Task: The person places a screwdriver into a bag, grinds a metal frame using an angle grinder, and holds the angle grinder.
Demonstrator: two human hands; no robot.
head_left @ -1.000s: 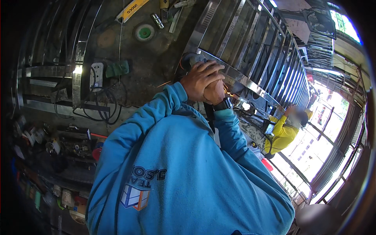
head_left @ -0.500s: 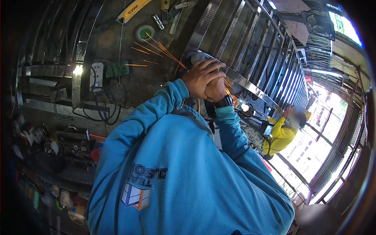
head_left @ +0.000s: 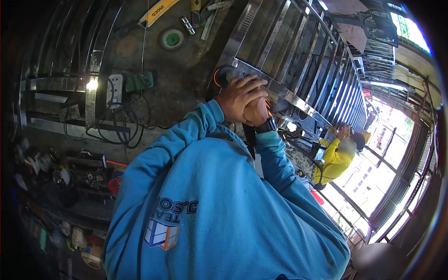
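My left hand (head_left: 237, 97) and my right hand (head_left: 255, 112) are both closed on the grey grinder (head_left: 235, 73). It is near the corner of the shiny metal frame (head_left: 294, 98).

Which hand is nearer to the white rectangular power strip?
Left. The left hand lies to the right of the white power strip, its fingers over the right hand, which is farther right.

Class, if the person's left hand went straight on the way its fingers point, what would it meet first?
Most likely the metal rail, just up and right of the left hand. Depth is unclear in this one view, so the hand might pass above it.
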